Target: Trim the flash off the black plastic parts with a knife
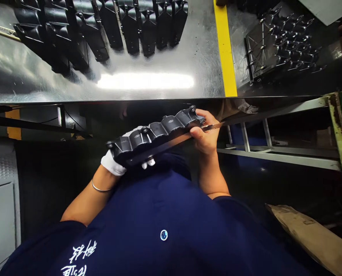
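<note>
In front of my chest is a long black moulded plastic part with a row of rounded ridges and small lugs, tilted with its right end higher. My left hand, in a white glove, is closed round its left end and underside; white fingertips show below its lower edge. My bare right hand is at the part's right end, with the fingers closed on a slim knife-like tool. The tool lies between thumb and fingers, against or close to that end of the part. Its exact contact is hard to make out.
Similar black parts stand in rows on the shiny metal table ahead. A yellow strip crosses the table, with more black mouldings beyond it. A metal frame is at right, above a brown cardboard piece. A grey cabinet stands left.
</note>
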The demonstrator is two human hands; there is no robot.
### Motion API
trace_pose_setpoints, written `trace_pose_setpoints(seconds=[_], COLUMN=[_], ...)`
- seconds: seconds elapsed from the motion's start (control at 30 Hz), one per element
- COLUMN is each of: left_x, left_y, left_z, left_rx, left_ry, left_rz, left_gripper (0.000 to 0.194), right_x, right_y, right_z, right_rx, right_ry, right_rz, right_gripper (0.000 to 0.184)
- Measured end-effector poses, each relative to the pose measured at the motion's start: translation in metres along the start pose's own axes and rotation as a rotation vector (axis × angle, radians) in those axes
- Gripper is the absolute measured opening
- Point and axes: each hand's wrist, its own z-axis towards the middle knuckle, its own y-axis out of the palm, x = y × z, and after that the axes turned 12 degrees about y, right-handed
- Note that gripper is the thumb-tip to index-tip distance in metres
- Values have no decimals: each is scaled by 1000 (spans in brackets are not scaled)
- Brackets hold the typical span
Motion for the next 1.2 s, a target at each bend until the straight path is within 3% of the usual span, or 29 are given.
trace_pose_setpoints(seconds=[0.07, 0.13, 0.23, 0.3, 0.47, 0.6, 0.7, 0.8, 0.9, 1.03, 1.1, 1.2], left_x=[5, 9, 14, 17, 15, 9, 6, 2, -3, 0, 5, 12], left_y=[-3, -6, -3, 3, 9, 3, 6, 18, 31, 36, 36, 35], left_z=[2, 5, 4, 1, 2, 1, -5, -10, -14, -22, -25, -24], left_rx=[-45, 3, 91, 172, 470, 638, 509, 357, 411, 631, 599, 384], left_ry=[25, 22, 100, 186, 302, 544, 614, 618, 650, 595, 543, 413], left_rz=[-12, -226, -481, -488, -86, 371, 458, 361, 160, -57, -126, -203], left_gripper=[42, 42, 34, 29, 29, 49, 55, 70, 85, 72, 69, 63], right_x=[5, 9, 9, 3, -16, -21, -20, -17, -11, 0, 4, 3], right_y=[-3, -4, -2, 4, 27, 42, 50, 56, 61, 63, 63, 64], right_z=[0, -1, -6, -10, -20, -24, -24, -23, -22, -20, -21, -23], right_rx=[89, 151, 140, 105, 36, -55, -51, -39, -40, -69, -53, -7], right_ry=[-6, -15, 3, 32, 67, 188, 253, 307, 394, 481, 441, 327], right_rz=[6, 16, 51, 77, 53, 93, 157, 236, 367, 429, 402, 337], right_gripper=[63, 64, 61, 59, 57, 57, 54, 53, 55, 56, 55, 56])
